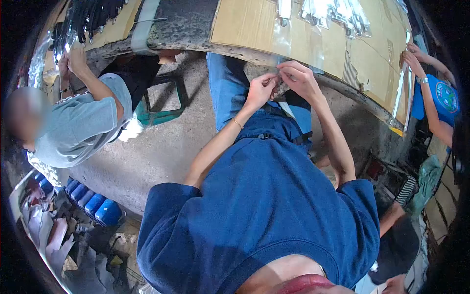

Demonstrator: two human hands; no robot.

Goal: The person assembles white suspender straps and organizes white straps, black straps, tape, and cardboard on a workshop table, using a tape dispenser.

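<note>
My left hand (261,91) is closed in a pinch just in front of the table edge, above my lap. Close beside it, my right hand (299,81) is also pinched, its fingertips almost meeting those of the left. Whatever lies between the fingers is too small and blurred to name. Beyond the hands, brown cardboard (254,29) covers the table. Several narrow, pale, shiny items in clear plastic (333,17) lie on it towards the far edge.
At left, a person in a grey shirt (90,120) handles dark strips (93,19) at the table. Another person's hands (415,58) touch the right edge. A green stool (161,116), blue containers (93,201) and scrap pieces (61,240) are on the floor.
</note>
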